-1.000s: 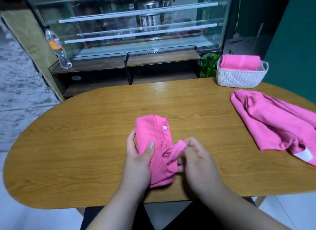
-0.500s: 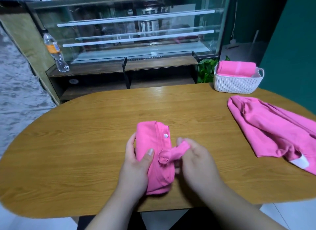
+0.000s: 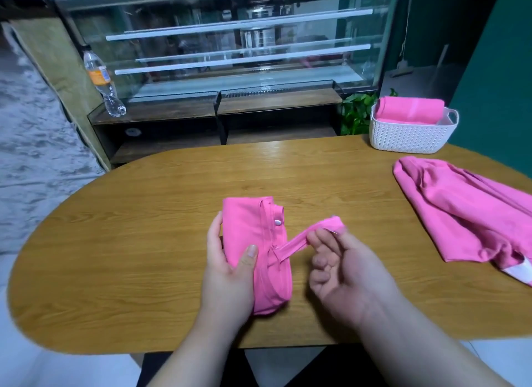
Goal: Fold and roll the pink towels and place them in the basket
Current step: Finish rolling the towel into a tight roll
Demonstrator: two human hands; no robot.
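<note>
— How far had we got with the towels?
— 1 pink towel lay in the white basket at the far right of the table. We counted that 1 as done.
— And the 1 in our hands?
— The rolled towel lay on the table just in front of us, folded and rolled. Our left hand gripped it, thumb on top and fingers round its left side. Our right hand had its fingers curled round the strap, drawn out to the right of the roll. A snap button showed near the roll's far end.
— Not fastened, then?
— We judged not, and the roll was well apart from the basket.
— What was left?
— Securing that roll and carrying it to the basket. Then the 3rd: a loose towel lay crumpled on the table near the basket, not folded at all. Whether more lay out of view, we could not tell.
</note>
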